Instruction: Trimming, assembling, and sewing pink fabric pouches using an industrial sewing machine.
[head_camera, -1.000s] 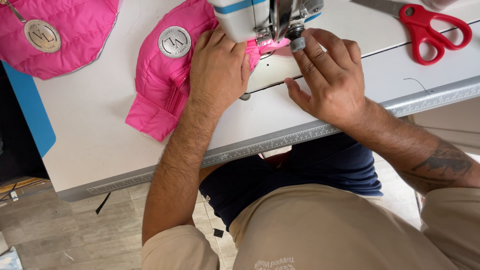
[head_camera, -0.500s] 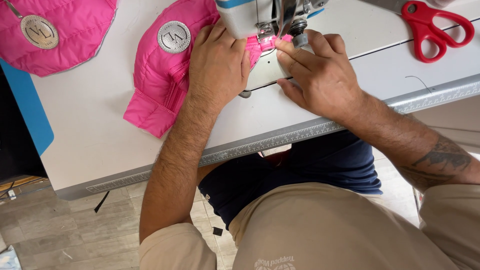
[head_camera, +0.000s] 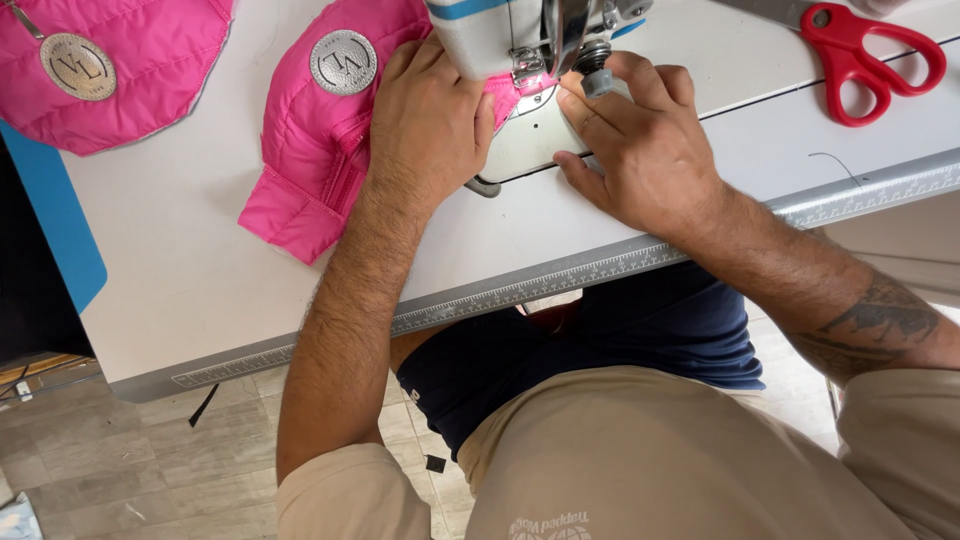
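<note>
A pink quilted fabric piece (head_camera: 310, 150) with a round silver badge (head_camera: 343, 62) lies on the white sewing table (head_camera: 200, 280), its right end under the sewing machine head (head_camera: 520, 30). My left hand (head_camera: 432, 125) rests flat on the pink fabric, pressing it down just left of the presser foot. My right hand (head_camera: 640, 140) lies on the machine bed to the right of the needle, fingertips touching the fabric edge near the presser foot. The needle area is partly hidden by the machine head.
A second pink quilted piece (head_camera: 110, 70) with a silver badge lies at the far left. Red-handled scissors (head_camera: 860, 55) sit at the far right of the table. A ruler strip (head_camera: 600, 270) runs along the table's front edge. A blue sheet (head_camera: 55, 220) sticks out at the left.
My right hand has slid left toward the presser foot and now touches the fabric edge. My left hand stays pressed on the pink fabric.
</note>
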